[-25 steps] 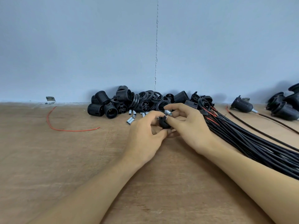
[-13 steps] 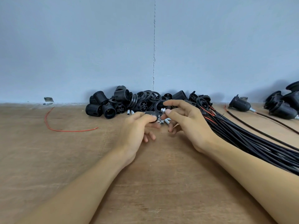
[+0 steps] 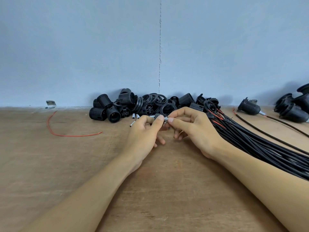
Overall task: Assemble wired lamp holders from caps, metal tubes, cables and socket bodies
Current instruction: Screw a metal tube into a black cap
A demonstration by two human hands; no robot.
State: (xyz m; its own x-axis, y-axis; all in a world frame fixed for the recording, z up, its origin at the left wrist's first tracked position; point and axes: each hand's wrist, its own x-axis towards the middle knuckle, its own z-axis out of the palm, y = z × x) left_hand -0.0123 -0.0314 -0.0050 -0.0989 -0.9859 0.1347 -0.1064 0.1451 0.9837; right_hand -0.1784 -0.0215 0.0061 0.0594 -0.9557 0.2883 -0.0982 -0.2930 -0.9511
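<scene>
My left hand (image 3: 145,131) pinches a small black cap (image 3: 156,116) between thumb and forefinger. My right hand (image 3: 192,129) pinches a short metal tube (image 3: 165,119) whose end meets the cap. Both hands hover just above the wooden table (image 3: 83,164). Behind them lies a pile of black socket bodies and rings (image 3: 133,106) against the wall. Loose metal tubes (image 3: 135,116) lie in front of the pile. A thick bundle of black cables (image 3: 260,144) with red wire ends runs from my right hand toward the right edge.
A loose red wire (image 3: 55,131) curls on the table at the left. A finished lamp holder with its cable (image 3: 249,108) lies at the back right, and more black holders (image 3: 294,108) are stacked at the far right. A metal bracket (image 3: 51,104) sits by the wall.
Both hands lifted slightly off the table and drew together. The tube in my right hand now meets the cap in my left hand.
</scene>
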